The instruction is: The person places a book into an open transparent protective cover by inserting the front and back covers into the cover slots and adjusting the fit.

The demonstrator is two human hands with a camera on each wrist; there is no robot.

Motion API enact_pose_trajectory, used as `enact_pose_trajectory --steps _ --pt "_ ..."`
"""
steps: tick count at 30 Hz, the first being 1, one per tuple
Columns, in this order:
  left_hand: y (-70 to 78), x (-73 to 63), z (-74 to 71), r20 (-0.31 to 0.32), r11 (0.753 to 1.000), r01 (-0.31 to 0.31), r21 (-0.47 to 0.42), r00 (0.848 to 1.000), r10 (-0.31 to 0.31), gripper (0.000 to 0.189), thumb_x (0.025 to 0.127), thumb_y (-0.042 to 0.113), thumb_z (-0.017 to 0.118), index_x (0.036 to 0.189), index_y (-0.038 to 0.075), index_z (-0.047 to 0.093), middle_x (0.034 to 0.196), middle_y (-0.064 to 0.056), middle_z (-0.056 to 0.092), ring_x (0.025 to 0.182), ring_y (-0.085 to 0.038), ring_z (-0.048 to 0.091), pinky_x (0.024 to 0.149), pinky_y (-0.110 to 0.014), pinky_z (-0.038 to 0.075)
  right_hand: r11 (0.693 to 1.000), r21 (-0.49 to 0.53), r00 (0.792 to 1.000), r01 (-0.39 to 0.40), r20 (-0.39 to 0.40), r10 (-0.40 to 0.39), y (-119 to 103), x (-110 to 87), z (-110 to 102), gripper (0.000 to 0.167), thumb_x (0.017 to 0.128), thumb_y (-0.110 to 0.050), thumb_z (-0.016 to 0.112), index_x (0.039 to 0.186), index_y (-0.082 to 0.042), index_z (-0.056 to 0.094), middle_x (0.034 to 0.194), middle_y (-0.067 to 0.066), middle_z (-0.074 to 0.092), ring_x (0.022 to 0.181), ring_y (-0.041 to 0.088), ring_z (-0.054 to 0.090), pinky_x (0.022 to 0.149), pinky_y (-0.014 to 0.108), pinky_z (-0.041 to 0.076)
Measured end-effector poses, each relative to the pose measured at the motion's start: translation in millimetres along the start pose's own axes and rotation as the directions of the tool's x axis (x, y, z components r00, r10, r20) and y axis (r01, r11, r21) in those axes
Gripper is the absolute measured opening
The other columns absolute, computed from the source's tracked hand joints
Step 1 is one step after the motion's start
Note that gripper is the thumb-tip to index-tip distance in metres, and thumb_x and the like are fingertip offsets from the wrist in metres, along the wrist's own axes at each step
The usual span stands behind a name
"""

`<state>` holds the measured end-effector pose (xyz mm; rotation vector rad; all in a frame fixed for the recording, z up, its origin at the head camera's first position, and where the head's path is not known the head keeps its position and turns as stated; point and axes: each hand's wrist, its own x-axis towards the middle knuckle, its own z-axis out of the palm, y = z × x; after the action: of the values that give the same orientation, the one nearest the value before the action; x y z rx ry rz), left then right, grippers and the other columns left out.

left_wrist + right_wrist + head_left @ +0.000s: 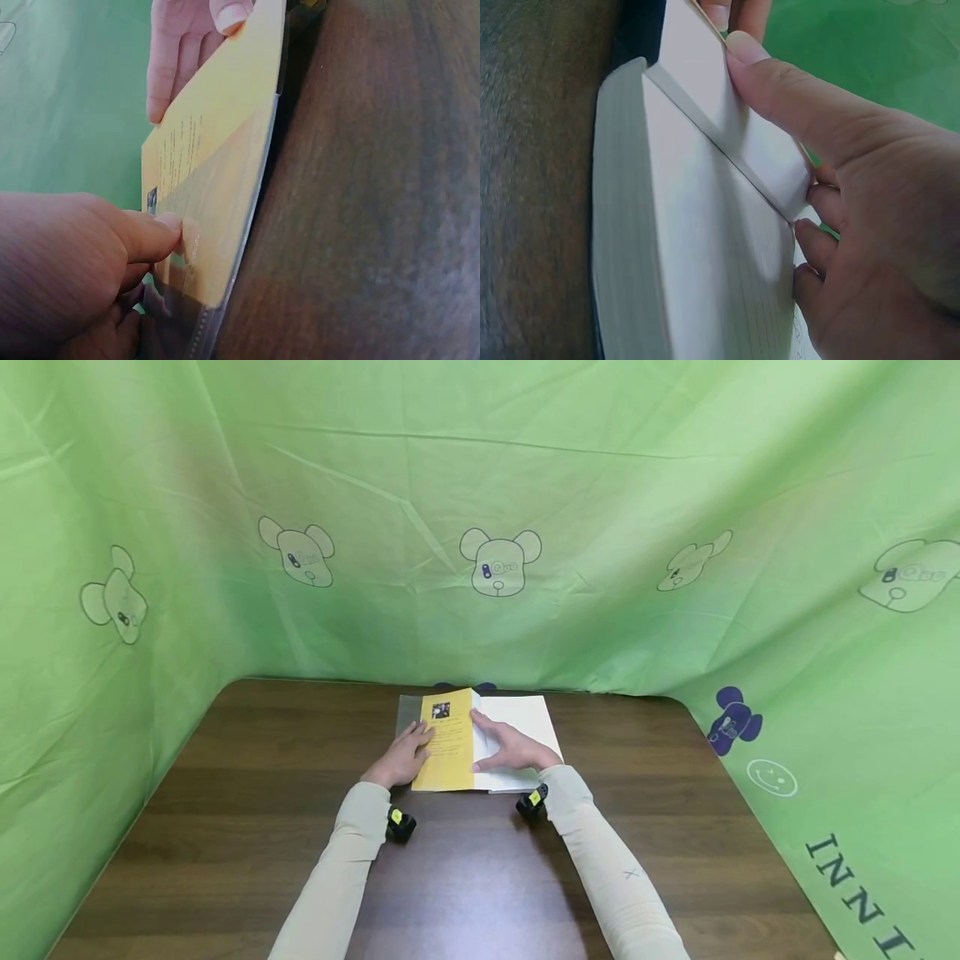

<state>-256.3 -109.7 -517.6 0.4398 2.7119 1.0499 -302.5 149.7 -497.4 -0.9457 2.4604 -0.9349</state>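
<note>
A book (528,714) lies open on the table, with a yellow printed cover flap (450,768) on its left and white pages on its right. A clear plastic book cover (407,714) shows at the far left; in the left wrist view it overlaps part of the flap. My left hand (397,764) pinches plastic and flap, thumb on top. My right hand (513,747) holds the flap's inner edge between thumb and fingers, which are spread along it. Seen in the right wrist view, the thick page block (630,210) stands beside the raised flap.
The brown wooden table (262,827) extends on all sides of the book. A green cloth (405,610) printed with bear heads hangs behind the table and along both sides. Each wrist wears a small black camera (401,827).
</note>
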Motion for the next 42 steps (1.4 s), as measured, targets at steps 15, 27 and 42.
enact_pose_trajectory --steps 15,27,42 --pt "0.5 -1.7 0.7 -0.022 0.998 -0.053 -0.039 0.998 0.052 0.049 0.107 0.012 0.048 0.152 -0.003 0.041 0.166 -0.024 0.021 0.155 -0.043 0.012 0.124 -0.060 0.017 0.992 -0.115 0.998 -0.059 0.003 0.060 -8 2.6 4 0.105 0.082 -0.031 0.086 0.160 0.000 0.022 0.170 0.015 0.012 0.158 0.032 0.005 0.128 0.047 0.007" --pt "0.2 0.6 3.3 -0.024 1.000 -0.014 0.003 1.000 0.014 0.049 0.106 0.010 0.049 0.152 -0.004 0.041 0.166 -0.024 0.020 0.155 -0.043 0.013 0.124 -0.058 0.018 0.988 -0.126 0.996 -0.087 -0.015 0.086 -10 6.7 9 0.105 0.080 -0.030 0.088 0.159 0.001 0.025 0.169 0.014 0.015 0.158 0.032 0.006 0.128 0.047 0.008" --pt "3.3 0.2 2.5 -0.005 1.000 0.007 0.006 1.000 -0.007 0.050 0.106 0.011 0.050 0.152 -0.003 0.040 0.167 -0.022 0.019 0.155 -0.042 0.012 0.125 -0.058 0.016 0.986 -0.136 0.995 -0.097 -0.018 0.095 -11 11.4 12 0.106 0.078 -0.030 0.089 0.159 0.000 0.027 0.169 0.011 0.016 0.158 0.030 0.007 0.128 0.045 0.008"
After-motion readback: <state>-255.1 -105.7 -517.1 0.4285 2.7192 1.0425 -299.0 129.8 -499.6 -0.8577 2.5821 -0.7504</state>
